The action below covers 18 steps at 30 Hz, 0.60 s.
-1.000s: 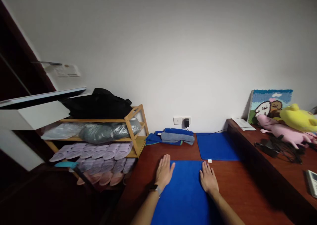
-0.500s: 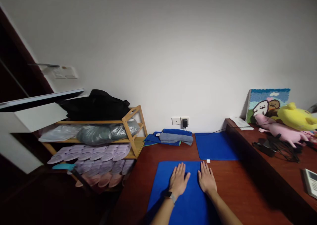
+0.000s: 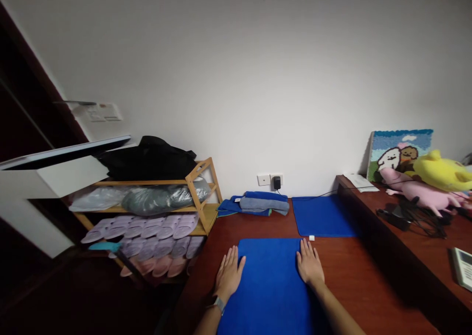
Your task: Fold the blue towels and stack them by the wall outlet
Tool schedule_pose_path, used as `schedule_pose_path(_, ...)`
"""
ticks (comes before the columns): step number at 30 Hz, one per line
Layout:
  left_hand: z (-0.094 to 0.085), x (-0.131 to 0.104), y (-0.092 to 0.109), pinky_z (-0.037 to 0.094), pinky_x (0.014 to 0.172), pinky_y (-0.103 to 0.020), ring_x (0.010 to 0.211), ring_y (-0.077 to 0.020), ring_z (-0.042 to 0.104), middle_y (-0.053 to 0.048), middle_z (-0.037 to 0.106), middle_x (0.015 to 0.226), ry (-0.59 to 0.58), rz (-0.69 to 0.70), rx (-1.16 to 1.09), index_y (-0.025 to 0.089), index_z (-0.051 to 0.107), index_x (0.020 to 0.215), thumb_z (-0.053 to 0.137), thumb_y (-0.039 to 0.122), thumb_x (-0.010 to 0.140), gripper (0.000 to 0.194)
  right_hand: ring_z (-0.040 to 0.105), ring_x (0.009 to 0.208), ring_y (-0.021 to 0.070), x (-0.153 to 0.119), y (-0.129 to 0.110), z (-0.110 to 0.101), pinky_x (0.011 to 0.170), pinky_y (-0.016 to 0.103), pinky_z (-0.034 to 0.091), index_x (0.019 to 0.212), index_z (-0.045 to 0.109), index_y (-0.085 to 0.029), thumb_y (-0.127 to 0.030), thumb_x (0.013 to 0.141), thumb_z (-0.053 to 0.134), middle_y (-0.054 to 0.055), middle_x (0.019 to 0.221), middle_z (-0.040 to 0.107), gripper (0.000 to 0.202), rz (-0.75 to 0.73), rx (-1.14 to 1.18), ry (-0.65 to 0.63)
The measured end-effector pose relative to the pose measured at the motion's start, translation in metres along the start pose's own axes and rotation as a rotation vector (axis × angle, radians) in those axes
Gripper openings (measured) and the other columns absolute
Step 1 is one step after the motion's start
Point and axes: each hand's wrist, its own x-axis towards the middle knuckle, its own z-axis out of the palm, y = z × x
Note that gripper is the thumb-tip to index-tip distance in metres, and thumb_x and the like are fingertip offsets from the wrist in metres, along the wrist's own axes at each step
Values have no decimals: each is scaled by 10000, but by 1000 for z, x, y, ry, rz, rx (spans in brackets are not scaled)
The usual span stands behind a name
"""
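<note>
A blue cloth [image 3: 271, 281] lies spread flat on the reddish-brown table [image 3: 354, 266]. My left hand [image 3: 229, 273], with a watch on the wrist, rests flat at the cloth's upper left edge, fingers extended. On the upper right corner lies my right hand [image 3: 309, 264], palm down and fingers stretched out. Neither hand grips anything. Beyond the right hand is a second flat blue cloth [image 3: 322, 217], with a small white tag [image 3: 311, 237] at its near edge. Blue and grey cloths [image 3: 258, 205] are bundled near the wall.
A wooden rack [image 3: 202, 195] with slippers [image 3: 147, 227] and a black bag [image 3: 147, 158] stands at the left. A raised ledge [image 3: 405, 251] on the right bears plush toys [image 3: 438, 170], a cable [image 3: 424, 222] and a calculator [image 3: 463, 266]. A plug [image 3: 276, 182] sits in the wall socket.
My left hand has slid left across the cloth, from its middle to its left edge. My right hand has stayed at the upper right corner. The view has shifted slightly.
</note>
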Motion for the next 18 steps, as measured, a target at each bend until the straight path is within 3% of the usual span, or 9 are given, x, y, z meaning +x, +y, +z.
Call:
schedule_pose_path(3,-7,1,26,241,1272,-473,1547,-246,246,-113,291,1662,82,62,-23,104,304,1596,176,572,1058,725,90,1578,197,1,0,-1,1283,398,62,1617,148,-106,-470,1014,65,32,1705,147,709,4,8,0)
schedule_pose_path(6,-8,5,80,242,1275,-459,1551,-229,241,-74,289,1670,54,229,-78,158,280,1610,169,568,1064,692,89,1579,198,1,0,0,1282,404,60,1618,142,-102,-452,1014,77,36,1705,145,700,6,3,-1)
schedule_pose_path(10,13,13,160,215,1283,-433,1556,-204,227,-30,290,1677,-32,440,-141,218,245,1623,147,554,1067,657,95,1579,202,1,2,3,1276,405,64,1618,165,-103,-422,1013,109,52,1704,147,686,-5,-25,-5)
schedule_pose_path(12,25,18,178,211,1282,-438,1556,-207,230,-38,298,1675,-60,428,-147,219,245,1624,124,544,1067,656,96,1579,204,2,2,4,1276,403,62,1616,176,-101,-418,1012,121,54,1703,150,685,-9,-42,-4)
schedule_pose_path(15,33,27,161,205,1281,-455,1558,-219,222,-46,284,1677,-93,337,-114,213,240,1624,111,564,1057,680,95,1579,202,2,2,5,1279,402,68,1614,168,-90,-424,1013,105,49,1703,154,691,-2,-44,-2)
schedule_pose_path(18,24,33,106,188,1282,-465,1563,-232,198,-56,245,1684,-112,217,-62,188,233,1624,110,604,1043,725,89,1579,200,1,2,4,1282,404,67,1615,154,-95,-455,1016,79,38,1704,145,703,1,-21,0)
